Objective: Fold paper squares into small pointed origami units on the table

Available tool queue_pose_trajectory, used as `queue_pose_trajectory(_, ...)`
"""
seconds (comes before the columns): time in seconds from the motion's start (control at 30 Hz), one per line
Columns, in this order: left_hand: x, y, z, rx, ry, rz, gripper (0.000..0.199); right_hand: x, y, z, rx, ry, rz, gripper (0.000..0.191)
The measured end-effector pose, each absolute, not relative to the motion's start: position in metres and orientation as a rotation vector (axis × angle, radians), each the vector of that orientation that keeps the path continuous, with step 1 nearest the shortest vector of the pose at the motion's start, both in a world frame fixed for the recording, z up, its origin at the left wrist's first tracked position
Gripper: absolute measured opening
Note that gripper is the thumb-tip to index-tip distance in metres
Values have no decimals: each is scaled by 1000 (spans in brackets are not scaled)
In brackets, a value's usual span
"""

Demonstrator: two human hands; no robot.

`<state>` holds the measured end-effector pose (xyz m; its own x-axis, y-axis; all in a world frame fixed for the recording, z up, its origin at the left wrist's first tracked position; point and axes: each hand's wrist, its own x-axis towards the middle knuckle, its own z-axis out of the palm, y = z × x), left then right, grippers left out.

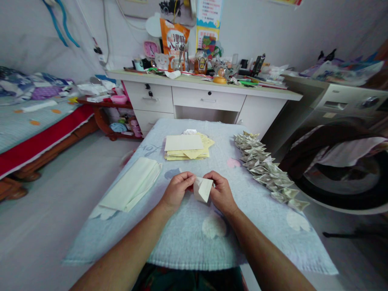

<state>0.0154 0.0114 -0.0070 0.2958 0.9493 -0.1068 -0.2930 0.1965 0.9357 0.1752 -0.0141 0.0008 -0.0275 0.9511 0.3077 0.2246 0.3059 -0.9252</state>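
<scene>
A small piece of folded pale paper (203,189) is held up between my two hands, above the blue cloth on the table. My left hand (179,188) pinches its left edge with thumb and forefinger. At its right edge, my right hand (220,189) has its fingers closed on the paper, partly hidden behind it. Beyond my hands lies a stack of yellowish paper (184,147) with a pale sheet on top. Larger pale green sheets (133,184) lie to the left. Rows of folded pointed paper pieces (266,167) run along the right side.
The table's blue patterned cloth (182,242) hangs over its edges. Behind stands a white desk (209,99) crowded with jars, a clock and packets. A washing machine (339,121) with cloth in its open door is at the right, a bed (39,125) at the left.
</scene>
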Motion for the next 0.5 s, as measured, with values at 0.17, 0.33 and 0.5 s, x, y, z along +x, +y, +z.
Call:
queue_pose_trajectory(0.17, 15, 12, -7, 934, 850, 1071, 26, 174, -13, -2, -1149, -1473, 898, 8)
queue_pose_trajectory(0.33, 14, 10, -4, 968, 829, 999, 30, 173, -12, -7, -1159, -1430, 934, 8)
queue_pose_trajectory(0.5, 15, 10, -2, 896, 808, 984, 28, 172, -13, -4, -1104, -1361, 1052, 15)
